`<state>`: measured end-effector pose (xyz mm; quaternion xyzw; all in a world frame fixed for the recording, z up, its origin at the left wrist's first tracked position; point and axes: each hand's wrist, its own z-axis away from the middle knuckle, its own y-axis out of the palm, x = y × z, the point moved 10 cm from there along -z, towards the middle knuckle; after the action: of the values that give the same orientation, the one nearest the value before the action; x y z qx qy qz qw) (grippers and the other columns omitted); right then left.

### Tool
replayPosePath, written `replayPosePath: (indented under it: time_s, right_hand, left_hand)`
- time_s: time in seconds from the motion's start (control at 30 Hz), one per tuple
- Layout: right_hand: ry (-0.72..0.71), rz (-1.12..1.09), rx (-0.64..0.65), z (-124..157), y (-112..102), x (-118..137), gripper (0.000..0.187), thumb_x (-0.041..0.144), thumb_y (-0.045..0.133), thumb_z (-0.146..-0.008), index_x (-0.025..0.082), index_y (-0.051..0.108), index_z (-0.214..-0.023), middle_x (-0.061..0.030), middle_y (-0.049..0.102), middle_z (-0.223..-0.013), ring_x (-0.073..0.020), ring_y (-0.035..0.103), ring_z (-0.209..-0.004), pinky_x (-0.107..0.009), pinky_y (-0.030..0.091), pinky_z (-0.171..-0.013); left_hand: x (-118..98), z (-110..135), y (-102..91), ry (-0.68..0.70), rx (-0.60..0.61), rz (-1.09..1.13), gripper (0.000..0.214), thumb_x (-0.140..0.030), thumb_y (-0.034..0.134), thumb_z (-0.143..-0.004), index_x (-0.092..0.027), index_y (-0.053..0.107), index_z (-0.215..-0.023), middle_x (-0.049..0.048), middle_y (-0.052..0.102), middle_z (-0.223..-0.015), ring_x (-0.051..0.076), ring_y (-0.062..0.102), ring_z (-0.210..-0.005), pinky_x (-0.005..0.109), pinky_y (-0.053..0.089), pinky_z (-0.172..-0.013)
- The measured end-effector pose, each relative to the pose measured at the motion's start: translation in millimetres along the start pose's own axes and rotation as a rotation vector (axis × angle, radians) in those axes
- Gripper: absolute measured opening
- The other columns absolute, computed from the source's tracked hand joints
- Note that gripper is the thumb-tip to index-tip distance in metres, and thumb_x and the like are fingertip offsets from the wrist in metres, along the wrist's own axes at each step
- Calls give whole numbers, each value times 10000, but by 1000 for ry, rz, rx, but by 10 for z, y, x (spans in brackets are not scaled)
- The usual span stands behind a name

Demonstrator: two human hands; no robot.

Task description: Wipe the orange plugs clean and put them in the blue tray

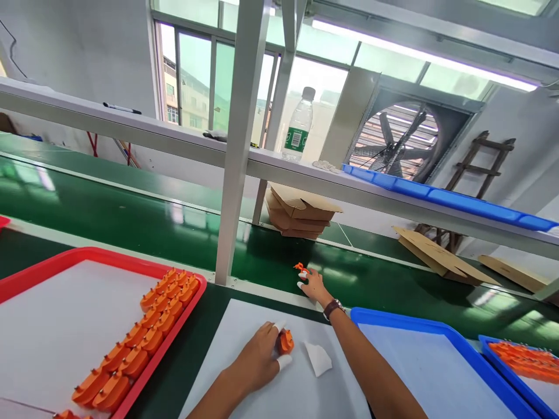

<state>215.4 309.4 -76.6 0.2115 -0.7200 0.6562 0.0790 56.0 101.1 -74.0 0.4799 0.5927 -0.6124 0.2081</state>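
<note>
Head view: left hand (261,359) grips a block (286,342); right hand (315,286) meets an orange bit (299,266), can't tell if pinched. I'd steady the block.

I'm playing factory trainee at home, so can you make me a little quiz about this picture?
1. True or false: the wristwatch is worn on the left arm.
2. Which tray lies to the left of the white sheet: A) green, B) red, C) blue?
3. What colour is the small part in the left hand?

Key:
1. False; it is on the right arm.
2. B, the red tray.
3. Orange.
</note>
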Motion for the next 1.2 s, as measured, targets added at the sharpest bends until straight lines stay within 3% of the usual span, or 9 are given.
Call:
replayPosePath:
  time_s: [0.13,0.27,0.43,0.57,0.7,0.83,1.0,1.1,1.2]
  right_hand:
    - [-24,-58,-22,-42,10,52,310,240,676,-824,166,669,-1125,-108,588,-1266,-282,533,-1174,-504,402,-1019]
    - [-68,-123,-95,206,-254,-57,328,264,629,-814,196,712,-1124,-113,587,-1246,-293,530,-1155,-450,442,-988]
    - [-67,-187,-191,880,-853,-543,356,349,589,-821,234,716,-1133,-98,573,-1259,-280,537,-1129,-384,515,-847]
    - [-6,-208,-246,1554,-1193,-1035,361,383,568,-832,222,719,-1118,-116,587,-1240,-278,571,-1071,-397,520,-828]
    - [60,-208,-221,2062,-1180,-1369,377,388,562,-822,192,720,-1102,-137,602,-1229,-285,605,-1028,-406,539,-793]
    - [80,-193,-153,2285,-1082,-1470,350,337,633,-740,192,740,-1040,-133,618,-1228,-308,609,-1075,-460,513,-910]
    - [55,-136,-182,2368,-1295,-1214,330,286,599,-801,214,705,-1105,-137,501,-1383,-361,396,-1337,-568,321,-1104]
    - [-104,-77,-217,2397,-1379,-631,405,211,542,-836,247,606,-1234,-117,466,-1418,-320,381,-1357,-557,350,-1099]
    - [-236,-66,-84,2400,-1090,25,467,112,513,-794,252,562,-1236,-94,474,-1417,-285,421,-1332,-506,403,-1080]
  left_hand:
    - [8,-3,18,-19,38,-42,600,-244,647,-799,-175,480,-1371,137,590,-1220,298,537,-1158,474,418,-1048]
    - [12,4,13,-28,45,-58,578,-235,627,-808,-187,486,-1367,132,600,-1207,301,542,-1146,480,424,-1030]
    - [-35,-13,-17,43,10,-43,503,-232,588,-823,-209,522,-1321,98,616,-1144,279,573,-1087,436,444,-994]
    - [45,-43,10,-5,21,-95,472,-310,561,-848,-191,532,-1304,95,615,-1077,290,585,-1028,435,471,-925]
    - [75,-46,49,-15,35,-154,434,-356,540,-858,-164,558,-1246,107,597,-1081,298,565,-1041,440,454,-939]
    - [65,-39,55,-38,42,-175,394,-378,542,-853,-174,570,-1188,99,585,-1070,290,561,-1019,430,460,-918]
    - [26,-24,27,-55,27,-174,302,-348,535,-856,-189,600,-1104,75,586,-1001,267,574,-947,405,484,-861]
    - [-6,-15,1,-20,-8,-140,425,-350,566,-853,-217,556,-1257,61,590,-991,259,574,-928,408,486,-858]
    - [-17,-4,7,-13,-6,-116,515,-291,545,-869,-240,471,-1377,56,584,-1004,242,571,-933,403,485,-872]
